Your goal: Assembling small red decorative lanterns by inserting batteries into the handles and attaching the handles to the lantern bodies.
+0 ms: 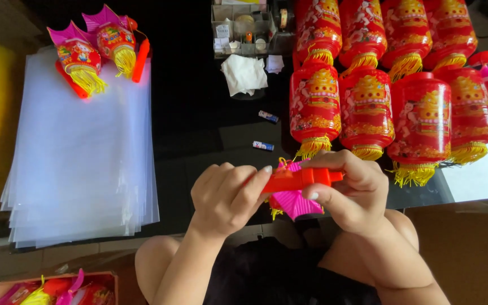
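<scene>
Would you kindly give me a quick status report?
Both hands: left hand and right hand grip orange handle. Pink lantern beneath. Nothing blocking.

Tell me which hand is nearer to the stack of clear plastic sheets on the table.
Left. The left hand grips the orange-red handle just right of the stack of clear plastic sheets, apart from it. The right hand holds the handle's other end, farther right.

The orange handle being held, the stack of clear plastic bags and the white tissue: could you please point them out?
orange handle (300,179), head view, bare middle between the hands.
stack of clear plastic bags (80,152), head view, centre of top sheet.
white tissue (244,74), head view, its middle.
</scene>
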